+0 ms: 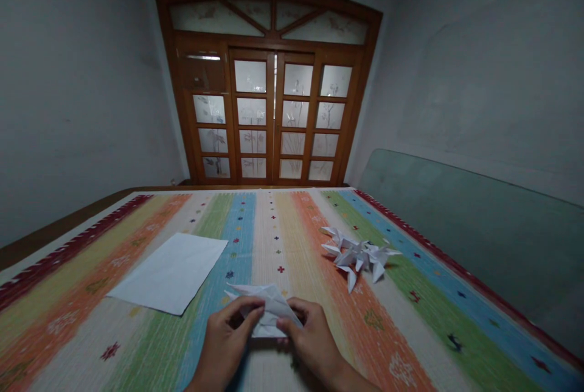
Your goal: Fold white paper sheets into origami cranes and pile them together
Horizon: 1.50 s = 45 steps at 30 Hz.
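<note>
My left hand (224,337) and my right hand (310,334) both pinch a folded white paper piece (269,307) low in the middle of the view, just above the striped cloth. Its pointed flaps stick out to the upper left, and my fingers hide part of it. Left of my hands, a flat square white paper sheet (168,273) lies on the cloth, untouched. To the right, a cluster of folded white origami units (358,256) with spiky points sits on the cloth, apart from my right hand.
A multicoloured striped cloth (269,240) covers the wide surface, with its far edge ahead. Beyond it stand wooden-framed frosted glass doors (269,112). A pale green padded panel (474,227) rises along the right side, next to a bare wall.
</note>
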Tool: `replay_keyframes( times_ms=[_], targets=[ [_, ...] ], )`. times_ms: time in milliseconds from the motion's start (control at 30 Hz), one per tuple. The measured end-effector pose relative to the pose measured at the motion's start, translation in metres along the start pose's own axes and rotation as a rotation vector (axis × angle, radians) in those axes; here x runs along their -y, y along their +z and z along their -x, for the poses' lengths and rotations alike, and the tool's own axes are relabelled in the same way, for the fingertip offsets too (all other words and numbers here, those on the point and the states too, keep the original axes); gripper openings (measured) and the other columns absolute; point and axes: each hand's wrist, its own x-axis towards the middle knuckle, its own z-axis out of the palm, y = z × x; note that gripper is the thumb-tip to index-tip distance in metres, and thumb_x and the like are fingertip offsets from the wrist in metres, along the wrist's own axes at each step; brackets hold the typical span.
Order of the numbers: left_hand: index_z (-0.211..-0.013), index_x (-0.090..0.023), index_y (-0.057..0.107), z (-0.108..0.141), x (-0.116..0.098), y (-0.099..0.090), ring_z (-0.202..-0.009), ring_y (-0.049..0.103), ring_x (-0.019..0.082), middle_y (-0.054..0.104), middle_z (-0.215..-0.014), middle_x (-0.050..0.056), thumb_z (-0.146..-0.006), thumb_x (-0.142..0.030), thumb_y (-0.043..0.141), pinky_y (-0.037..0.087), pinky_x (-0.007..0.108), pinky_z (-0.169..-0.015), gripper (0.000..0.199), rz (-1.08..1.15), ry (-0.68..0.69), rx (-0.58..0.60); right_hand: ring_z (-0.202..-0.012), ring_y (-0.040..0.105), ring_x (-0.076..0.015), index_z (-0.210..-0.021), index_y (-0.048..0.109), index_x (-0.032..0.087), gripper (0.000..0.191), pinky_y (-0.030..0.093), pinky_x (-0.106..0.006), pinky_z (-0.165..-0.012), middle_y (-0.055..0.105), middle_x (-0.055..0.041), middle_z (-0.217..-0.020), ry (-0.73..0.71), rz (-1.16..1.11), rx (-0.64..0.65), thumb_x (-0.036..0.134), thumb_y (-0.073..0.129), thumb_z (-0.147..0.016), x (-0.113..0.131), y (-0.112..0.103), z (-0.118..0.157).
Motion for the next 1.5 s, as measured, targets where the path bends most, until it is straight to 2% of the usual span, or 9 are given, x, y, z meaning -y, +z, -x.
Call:
replay_keyframes(
  times_ms=[133, 300, 467, 567, 733, 900, 1100, 1367, 1500],
  targets=[
    [-0.084, -0.022, 0.083, -0.001, 0.004, 0.0, -0.074, 0.074, 0.028, 0.081, -0.08, 0.006, -0.075, -0.043, 0.075, 0.06, 0.035, -0.073, 0.024, -0.056, -0.01, -0.007, -0.052, 0.059, -0.0162, -0.077, 0.074, 0.012, 0.022, 0.046, -0.025, -0.049, 0.07, -0.0037, -0.069, 0.014, 0.043, 0.002, 0.029, 0.063, -0.068, -0.006, -0.001, -0.003],
    [-0.101, -0.023, 0.08, -0.009, 0.012, -0.007, -0.096, 0.07, 0.032, 0.076, -0.102, 0.009, -0.071, -0.04, 0.076, 0.058, 0.043, -0.087, 0.034, -0.106, 0.094, -0.098, -0.06, 0.061, -0.0175, -0.075, 0.074, 0.014, 0.017, 0.045, -0.024, -0.053, 0.068, -0.002, -0.067, -0.031, 0.16, 0.03, 0.023, 0.06, -0.07, -0.005, -0.008, -0.004],
    [-0.107, -0.027, 0.077, -0.014, 0.021, -0.015, -0.113, 0.062, 0.034, 0.068, -0.115, 0.008, -0.079, -0.039, 0.072, 0.05, 0.054, -0.101, 0.031, -0.289, 0.237, -0.185, -0.066, 0.064, -0.018, -0.106, 0.07, 0.017, 0.041, 0.043, -0.023, -0.058, 0.071, -0.0001, -0.074, -0.07, 0.312, 0.078, 0.011, 0.061, -0.067, 0.0, -0.017, -0.002],
    [-0.104, -0.029, 0.078, -0.011, 0.023, -0.017, -0.111, 0.062, 0.034, 0.071, -0.111, 0.007, -0.083, -0.035, 0.071, 0.049, 0.055, -0.1, 0.022, -0.397, 0.31, -0.061, -0.071, 0.066, -0.019, -0.117, 0.066, 0.019, 0.053, 0.045, -0.024, -0.062, 0.072, -0.0005, -0.079, -0.059, 0.396, 0.126, 0.006, 0.061, -0.066, 0.0, -0.021, -0.001],
    [-0.109, -0.029, 0.077, -0.004, 0.019, -0.012, -0.099, 0.066, 0.029, 0.075, -0.1, 0.005, -0.087, -0.023, 0.074, 0.051, 0.045, -0.091, 0.024, -0.432, 0.298, 0.247, -0.102, 0.065, -0.0263, -0.114, 0.072, 0.021, 0.051, 0.048, -0.036, -0.093, 0.07, -0.0091, -0.11, -0.133, 0.644, 0.15, 0.004, 0.067, -0.066, 0.0, -0.025, 0.003],
    [-0.088, -0.025, 0.079, -0.004, 0.016, -0.008, -0.09, 0.065, 0.028, 0.074, -0.088, 0.004, -0.089, -0.018, 0.073, 0.047, 0.041, -0.084, 0.009, -0.502, 0.254, 0.301, -0.109, 0.06, -0.0274, -0.11, 0.076, 0.019, 0.044, 0.045, -0.039, -0.1, 0.066, -0.0104, -0.111, -0.206, 0.73, 0.216, 0.005, 0.072, -0.068, 0.006, -0.026, 0.005],
    [-0.079, -0.021, 0.076, -0.011, 0.014, -0.014, -0.088, 0.065, 0.025, 0.072, -0.085, 0.003, -0.081, -0.006, 0.074, 0.045, 0.035, -0.08, 0.015, -0.579, 0.253, 0.379, -0.106, 0.059, -0.0233, -0.112, 0.077, 0.023, 0.042, 0.045, -0.035, -0.097, 0.062, -0.0069, -0.109, -0.256, 0.737, 0.284, 0.007, 0.074, -0.074, 0.011, -0.03, 0.004],
    [-0.087, -0.021, 0.072, -0.008, 0.008, -0.025, -0.087, 0.063, 0.023, 0.068, -0.092, 0.007, -0.09, -0.007, 0.059, 0.047, 0.033, -0.076, 0.02, -0.651, 0.562, 0.499, -0.099, 0.056, -0.0241, -0.109, 0.079, 0.026, 0.032, 0.044, -0.034, -0.085, 0.063, -0.0077, -0.099, -0.499, 0.953, 0.366, 0.01, 0.066, -0.085, 0.008, -0.036, 0.002],
    [-0.091, -0.02, 0.072, 0.0, -0.007, -0.023, -0.089, 0.062, 0.025, 0.067, -0.095, 0.009, -0.088, -0.008, 0.057, 0.05, 0.035, -0.077, 0.019, -0.686, 0.612, 0.529, -0.086, 0.06, -0.0188, -0.108, 0.079, 0.023, 0.033, 0.043, -0.026, -0.073, 0.064, -0.0055, -0.092, -0.498, 0.966, 0.427, 0.007, 0.06, -0.087, 0.005, -0.041, 0.0]
  ],
)
